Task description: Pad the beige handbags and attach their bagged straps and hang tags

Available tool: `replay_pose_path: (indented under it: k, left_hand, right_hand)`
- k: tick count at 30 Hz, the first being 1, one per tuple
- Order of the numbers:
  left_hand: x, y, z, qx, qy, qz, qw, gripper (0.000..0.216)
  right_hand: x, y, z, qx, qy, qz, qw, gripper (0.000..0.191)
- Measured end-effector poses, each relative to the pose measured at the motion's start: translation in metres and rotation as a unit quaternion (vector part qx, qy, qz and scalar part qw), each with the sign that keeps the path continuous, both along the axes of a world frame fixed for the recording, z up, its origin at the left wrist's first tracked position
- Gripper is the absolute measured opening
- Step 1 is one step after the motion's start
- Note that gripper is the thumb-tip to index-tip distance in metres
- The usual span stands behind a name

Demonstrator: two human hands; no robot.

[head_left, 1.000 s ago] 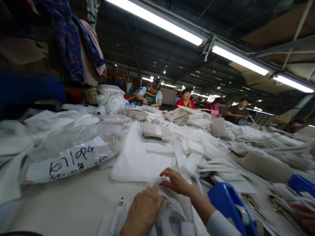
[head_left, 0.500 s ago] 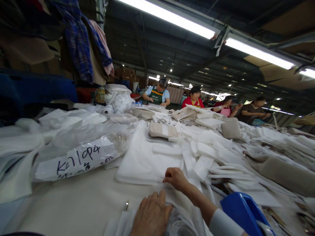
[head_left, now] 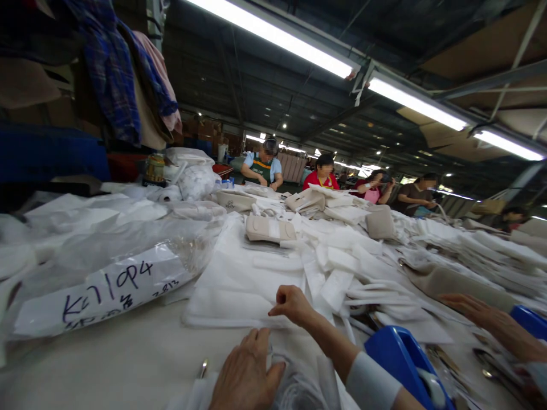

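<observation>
My left hand (head_left: 245, 367) lies over a bundle of translucent white plastic (head_left: 301, 387) at the near table edge. Its fingers are stretched out and the thumb stands apart. Just beyond it, my right hand (head_left: 293, 304) is closed in a pinch, thumb against fingers. What it pinches, if anything, is too thin to make out. Behind that hand lies a stack of white, soft-looking sheets (head_left: 231, 296). A blue tape dispenser (head_left: 380, 344) stands right of my right forearm. A small metal piece (head_left: 204, 367) shows left of my left hand.
A clear plastic bag with a handwritten label (head_left: 106, 290) lies left. A beige pouch-like piece (head_left: 270, 229) and white strips (head_left: 337, 287) cover the middle. Another person's hand (head_left: 491, 322) reaches in from the right, near a second blue object (head_left: 530, 322). Several people work across the table.
The view has turned right, so things appear shifted left. Another person's hand has come into view at the right. My right hand keeps its pinch; my left stays over the plastic bundle.
</observation>
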State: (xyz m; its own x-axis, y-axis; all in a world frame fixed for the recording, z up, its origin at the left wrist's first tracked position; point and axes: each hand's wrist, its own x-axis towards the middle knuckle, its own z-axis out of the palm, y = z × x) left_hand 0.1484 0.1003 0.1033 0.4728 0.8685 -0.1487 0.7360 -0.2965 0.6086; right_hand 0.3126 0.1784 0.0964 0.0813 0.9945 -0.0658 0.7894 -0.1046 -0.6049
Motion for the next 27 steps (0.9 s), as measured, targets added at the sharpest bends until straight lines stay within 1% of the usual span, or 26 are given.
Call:
replay_pose_path:
  k: [2,5,6,10,13,16,21,27]
  left_hand:
    - [-0.001,0.003,-0.003,-0.007,-0.024,0.015,1.000,0.046]
    - [-0.001,0.006,-0.008,-0.011,-0.046,0.036,0.998,0.046]
    - [0.000,0.007,-0.009,-0.009,-0.051,0.043,0.998,0.044]
    - [0.001,0.009,-0.008,0.014,-0.067,0.077,0.995,0.030]
    - [0.000,0.011,-0.006,0.030,-0.067,0.113,0.991,0.028]
    - [-0.001,0.014,-0.005,0.034,-0.064,0.155,0.985,0.024]
    - [-0.004,0.019,-0.009,0.027,-0.082,0.202,0.976,0.021]
    - [-0.003,0.020,-0.005,0.017,-0.085,0.216,0.972,0.023]
  right_hand:
    - [0.000,0.000,0.003,-0.003,0.021,0.002,1.000,0.025]
    - [-0.001,-0.003,0.007,-0.008,0.050,0.014,0.999,0.010]
    - [-0.001,-0.004,0.007,-0.009,0.057,0.017,0.998,0.008]
    - [-0.003,-0.003,0.004,-0.005,0.069,-0.003,0.998,0.012]
    - [-0.005,-0.001,0.004,-0.006,0.075,-0.019,0.997,0.020]
    - [-0.007,-0.001,0.008,-0.013,0.077,-0.019,0.997,0.026]
    - [-0.005,-0.007,0.018,-0.023,0.077,-0.008,0.997,0.034]
    - [-0.003,-0.017,0.019,-0.038,0.066,0.038,0.996,0.036]
